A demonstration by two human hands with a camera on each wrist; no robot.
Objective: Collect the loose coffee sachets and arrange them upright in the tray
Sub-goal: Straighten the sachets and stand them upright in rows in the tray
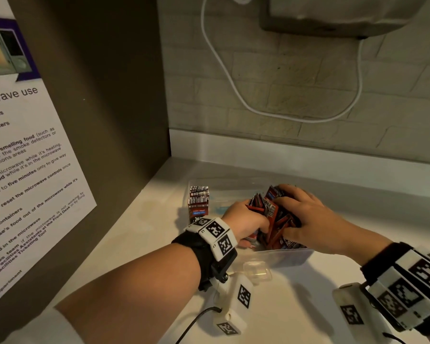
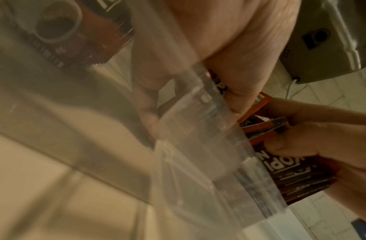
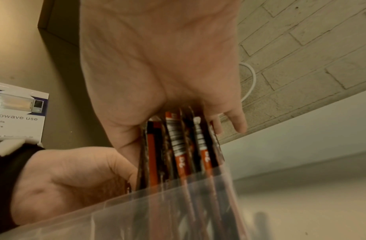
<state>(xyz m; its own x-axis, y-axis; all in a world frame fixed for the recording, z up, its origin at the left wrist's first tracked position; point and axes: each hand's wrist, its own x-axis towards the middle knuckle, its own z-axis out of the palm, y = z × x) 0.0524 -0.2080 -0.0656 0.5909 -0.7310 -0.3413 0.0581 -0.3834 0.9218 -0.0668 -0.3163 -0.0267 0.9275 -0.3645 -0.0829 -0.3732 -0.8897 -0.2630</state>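
Red-and-black foil coffee sachets (image 1: 274, 217), bunched upright at the clear plastic tray's (image 1: 283, 256) 5 o'clock corner, sit clamped between left hand (image 1: 246, 219) and right hand (image 1: 305, 214); loosening either grip could fan them flat.

Brown cabinet side panel (image 1: 104, 100) walls worktop (image 1: 144, 234) on left; brick back wall (image 1: 308, 95) behind. Clear plastic tray (image 1: 283, 256) middle open between upright red sachet stack (image 1: 198, 203) and hand-held bundle (image 1: 273, 219).
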